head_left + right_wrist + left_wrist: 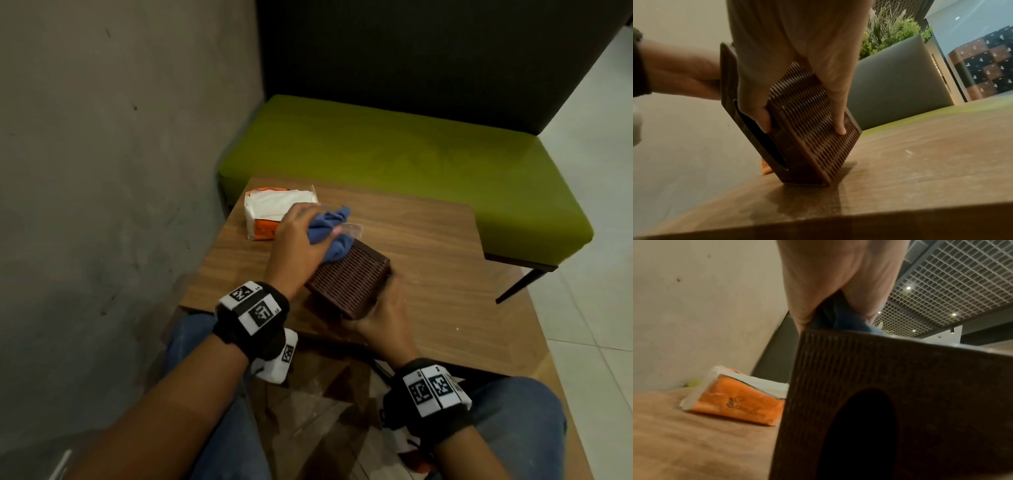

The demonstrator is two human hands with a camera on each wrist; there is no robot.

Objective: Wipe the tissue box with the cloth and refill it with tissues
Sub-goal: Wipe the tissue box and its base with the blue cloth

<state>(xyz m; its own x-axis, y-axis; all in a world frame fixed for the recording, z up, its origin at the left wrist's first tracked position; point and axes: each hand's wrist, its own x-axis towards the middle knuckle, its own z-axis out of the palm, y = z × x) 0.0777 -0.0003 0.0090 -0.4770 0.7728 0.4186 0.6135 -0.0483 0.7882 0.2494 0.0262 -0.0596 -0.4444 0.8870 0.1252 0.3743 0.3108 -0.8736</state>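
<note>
A dark brown ribbed tissue box stands tilted on one corner on the wooden table. Its oval opening faces me. My right hand grips the box's near end, thumb at the opening and fingers on the ribbed side. My left hand holds a bunched blue cloth and presses it onto the box's upper face. An orange pack of white tissues lies at the table's far left corner.
A grey concrete wall runs along the left. A green cushioned bench with a dark backrest stands behind the table. A clear plastic piece lies just past the cloth. Bare wood spreads right of the box.
</note>
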